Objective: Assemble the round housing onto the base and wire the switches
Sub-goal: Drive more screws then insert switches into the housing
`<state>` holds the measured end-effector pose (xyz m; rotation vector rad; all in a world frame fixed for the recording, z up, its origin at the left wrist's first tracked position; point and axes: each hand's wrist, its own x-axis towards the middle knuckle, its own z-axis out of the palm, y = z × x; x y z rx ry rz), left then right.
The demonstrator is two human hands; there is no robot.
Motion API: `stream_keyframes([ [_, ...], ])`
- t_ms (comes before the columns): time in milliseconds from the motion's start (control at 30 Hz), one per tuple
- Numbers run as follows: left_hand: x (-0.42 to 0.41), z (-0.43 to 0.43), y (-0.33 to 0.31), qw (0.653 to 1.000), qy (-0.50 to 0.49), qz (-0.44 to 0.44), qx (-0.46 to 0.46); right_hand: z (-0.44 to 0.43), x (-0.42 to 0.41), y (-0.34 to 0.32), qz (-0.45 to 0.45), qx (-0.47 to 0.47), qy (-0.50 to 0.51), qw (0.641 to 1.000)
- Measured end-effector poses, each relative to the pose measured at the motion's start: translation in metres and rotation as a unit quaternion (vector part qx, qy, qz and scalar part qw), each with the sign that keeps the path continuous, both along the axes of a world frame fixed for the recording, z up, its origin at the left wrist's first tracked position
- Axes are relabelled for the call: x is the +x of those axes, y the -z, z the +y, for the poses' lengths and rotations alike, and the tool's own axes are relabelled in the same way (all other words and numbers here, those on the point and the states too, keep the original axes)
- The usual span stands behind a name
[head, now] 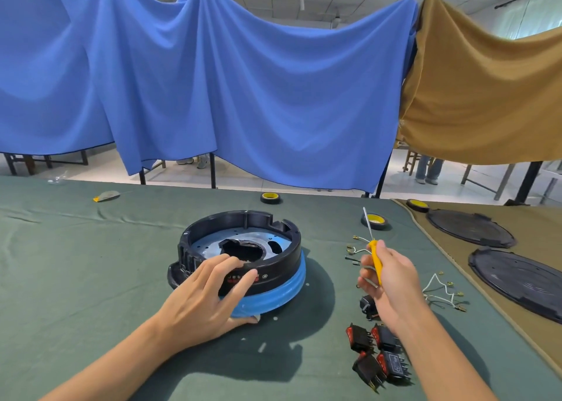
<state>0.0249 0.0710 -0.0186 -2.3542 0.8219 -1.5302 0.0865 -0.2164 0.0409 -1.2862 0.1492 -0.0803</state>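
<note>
Near the front edge of the worktop (pixel 91 263), the loose switches (pixel 377 355) risk a knock from the right hand (pixel 392 282), whose fingers clamp the screwdriver (pixel 375 260), while the left hand (pixel 206 294), fingers spread loosely on the round housing (pixel 243 245) atop the blue base (pixel 273 294), may skew it.

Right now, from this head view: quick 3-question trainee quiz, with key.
1. True or false: the right hand holds the screwdriver with its tip pointing up.
2. The housing sits on: A) the blue base; B) a bare cloth; C) a flat lid.
3. How many tape rolls are in view?

Key: 1 true; 2 A; 3 three.
</note>
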Motion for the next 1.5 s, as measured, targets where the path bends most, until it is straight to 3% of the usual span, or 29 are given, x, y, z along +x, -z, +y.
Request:
stream_keyframes([
  [333, -0.007, 0.017, -0.003, 0.993, 0.051, 0.096, -0.042, 0.014, -0.006, 0.003, 0.003, -0.011, 0.003, 1.000],
  [633, -0.012, 0.021, 0.003, 0.973, 0.051, 0.088, -0.209, 0.015, -0.007, 0.001, 0.001, -0.014, 0.006, 1.000],
  [833, -0.011, 0.021, 0.004, 0.982, 0.028, 0.075, -0.172, 0.022, -0.009, -0.001, 0.007, -0.010, 0.005, 1.000],
  [1500, -0.013, 0.017, 0.006, 0.984, 0.050, 0.015, -0.173, 0.027, -0.002, 0.001, 0.007, -0.015, -0.013, 1.000],
])
